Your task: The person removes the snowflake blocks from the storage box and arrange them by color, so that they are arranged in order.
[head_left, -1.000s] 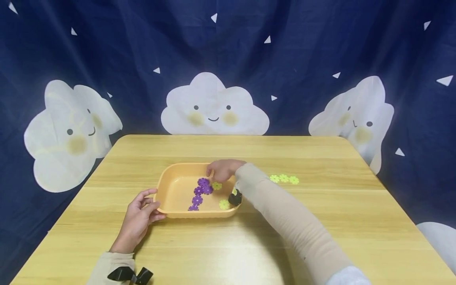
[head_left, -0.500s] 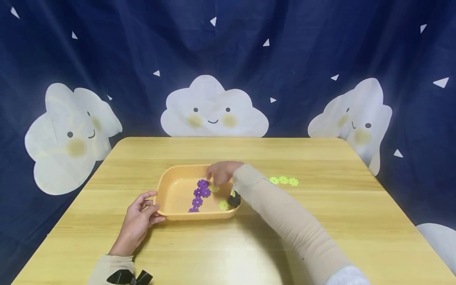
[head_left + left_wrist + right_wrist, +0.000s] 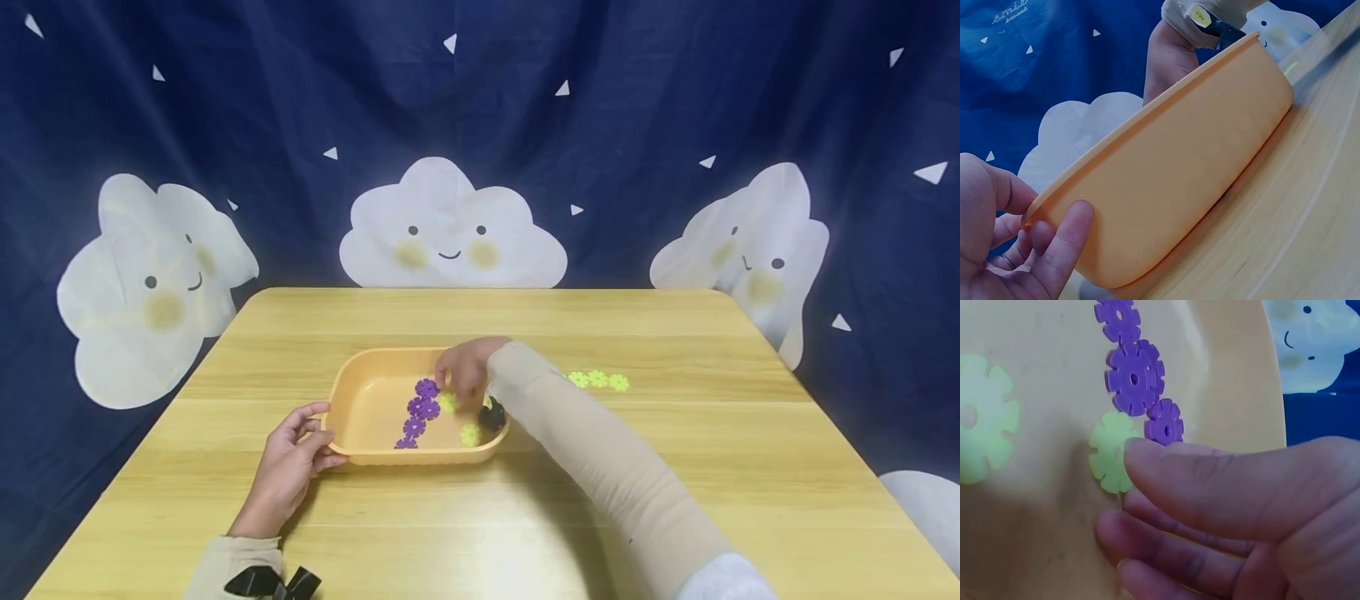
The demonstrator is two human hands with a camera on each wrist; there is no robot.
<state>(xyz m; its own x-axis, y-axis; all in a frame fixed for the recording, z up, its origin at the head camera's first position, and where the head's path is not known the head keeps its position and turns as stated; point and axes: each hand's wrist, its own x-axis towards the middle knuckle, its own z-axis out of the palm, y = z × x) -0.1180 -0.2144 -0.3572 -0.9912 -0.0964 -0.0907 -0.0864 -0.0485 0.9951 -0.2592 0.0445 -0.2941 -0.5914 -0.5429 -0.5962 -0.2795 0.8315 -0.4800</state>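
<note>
A shallow orange tray (image 3: 375,457) sits on the table, and my left hand (image 3: 288,462) grips its left rim, with fingers and thumb on both sides. Inside it, my right hand (image 3: 467,371) reaches down from the far right side. In the right wrist view, its thumb lies over the edge of a yellow-green snowflake disc (image 3: 1109,450), pinching it with the fingers curled beneath. Several purple snowflake discs (image 3: 1132,378), linked in a chain, lie right beside that disc. Another yellow-green snowflake disc (image 3: 469,434) lies near the tray's front right corner.
Several joined yellow-green discs (image 3: 597,379) lie on the wooden table (image 3: 697,433) to the right of the tray, partly behind the right sleeve (image 3: 600,450). A dark blue curtain (image 3: 637,100) with white clouds hangs behind the table.
The right hand shifts slightly nearer within the tray. The yellow-green disc by it and the adjoining purple discs slide a little left and nearer. The left hand stays on the rim.
</note>
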